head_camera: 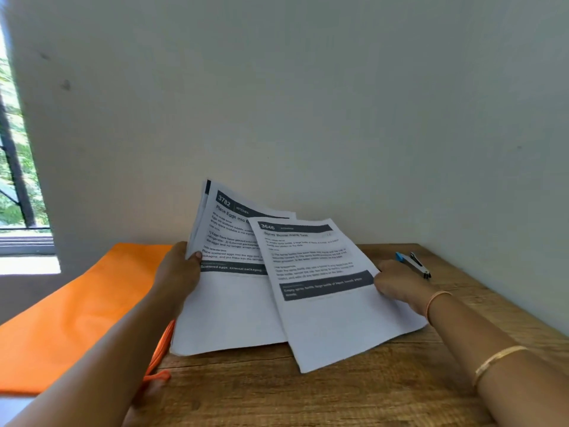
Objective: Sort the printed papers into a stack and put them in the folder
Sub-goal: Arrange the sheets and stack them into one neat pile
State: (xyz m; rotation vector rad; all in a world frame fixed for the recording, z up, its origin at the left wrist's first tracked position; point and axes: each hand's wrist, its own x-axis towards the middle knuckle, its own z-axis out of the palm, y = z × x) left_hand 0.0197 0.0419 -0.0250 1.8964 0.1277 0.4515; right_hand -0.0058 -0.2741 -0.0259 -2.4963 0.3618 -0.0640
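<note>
left grip (178, 272) pinching paper stack (234, 306) at its left edge, frame centre | right grip (400, 283) holding sheet 3646 (332, 322) by its right edge | orange folder (77, 303) lying lower left

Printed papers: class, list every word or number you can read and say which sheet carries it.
"3782": left sheet, header
"KITCHEN": beside it
"Place Eggs into": its title, cut off
"Scattered eggs, external packaging": its dark band
"3646": right sheet, header
Small print on both sheets: too blurred.
</note>
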